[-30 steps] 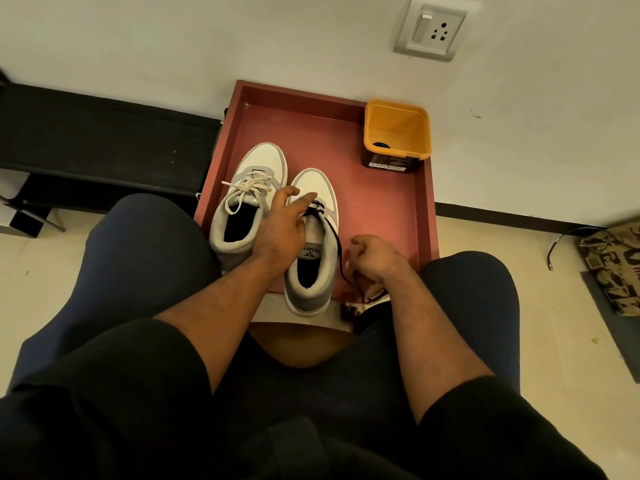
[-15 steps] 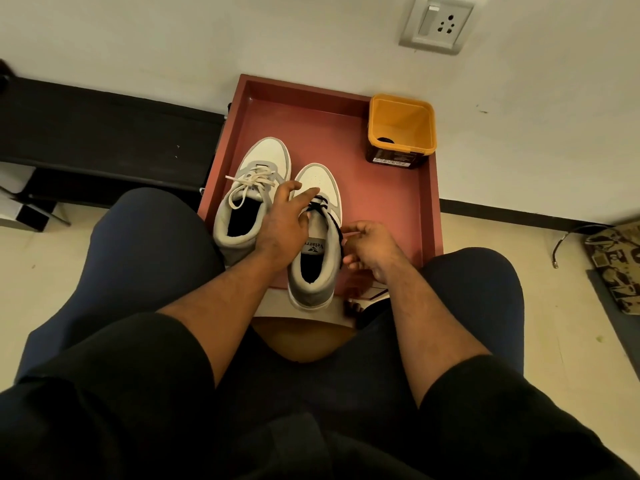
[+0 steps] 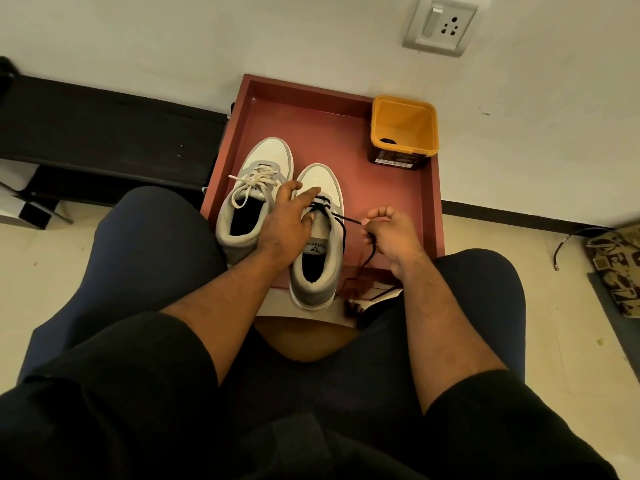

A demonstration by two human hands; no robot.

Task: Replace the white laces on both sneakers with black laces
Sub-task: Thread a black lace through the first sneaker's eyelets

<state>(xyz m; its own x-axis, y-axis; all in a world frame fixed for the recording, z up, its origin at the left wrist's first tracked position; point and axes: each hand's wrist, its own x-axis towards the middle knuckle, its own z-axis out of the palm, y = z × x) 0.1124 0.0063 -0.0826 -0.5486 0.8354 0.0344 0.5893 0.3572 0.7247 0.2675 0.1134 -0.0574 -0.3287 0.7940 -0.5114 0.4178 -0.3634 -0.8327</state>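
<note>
Two grey-and-white sneakers stand side by side on a red tray. The left sneaker carries a white lace. The right sneaker has a black lace through its front eyelets. My left hand rests across the right sneaker's tongue, fingers stretched toward the eyelets. My right hand is to the right of that shoe and pinches the black lace, which runs taut from the eyelets to my fingers; its loose end hangs down toward the tray's near edge.
A yellow square tub stands at the tray's back right corner against the wall. A black low shelf lies to the left. My knees flank the tray. A patterned bag and a cable lie on the floor at right.
My right hand rose from the tray's near edge to the shoe, then drew outward to the right, pulling the black lace taut. My left hand stayed on the right sneaker.
</note>
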